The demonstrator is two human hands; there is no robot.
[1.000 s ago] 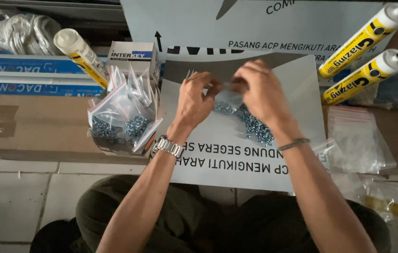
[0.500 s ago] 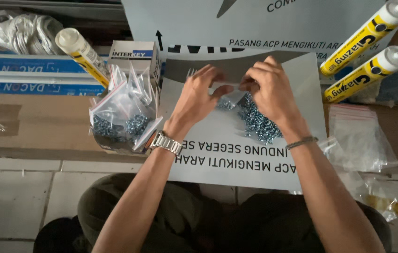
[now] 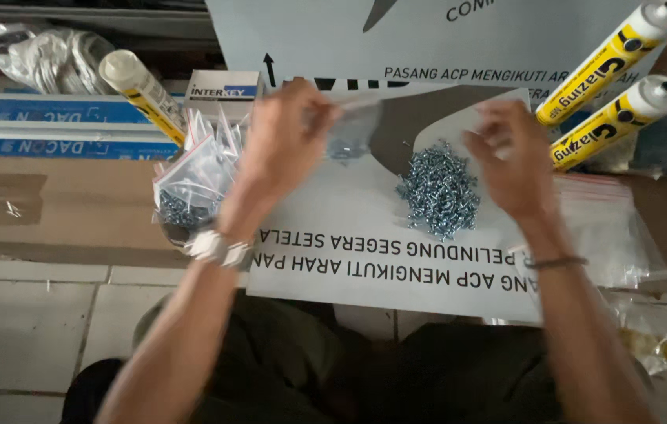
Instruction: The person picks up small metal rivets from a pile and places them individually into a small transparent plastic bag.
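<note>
Above the printed sheet [image 3: 365,259], left hand [image 3: 282,145] pinches a small, light, slippery plastic bag [image 3: 353,129] by its top edge; right hand [image 3: 510,161] hangs with fingers loosely spread beside the screw pile [image 3: 438,188].

A small clear plastic bag [image 3: 353,129] with screws in its bottom hangs from the left hand [image 3: 286,141]. To its left stands a cluster of filled clear zip bags [image 3: 192,180], red-striped at the top. Behind them sits a small white box with a blue band [image 3: 224,93]. Three yellow sealant tubes with white caps lie about: one at upper left [image 3: 139,88], two at upper right [image 3: 612,59] [image 3: 616,122] (side by side, slanted). Empty clear bags [image 3: 608,228] lie at right, on a pale printed sheet [image 3: 365,243].
</note>
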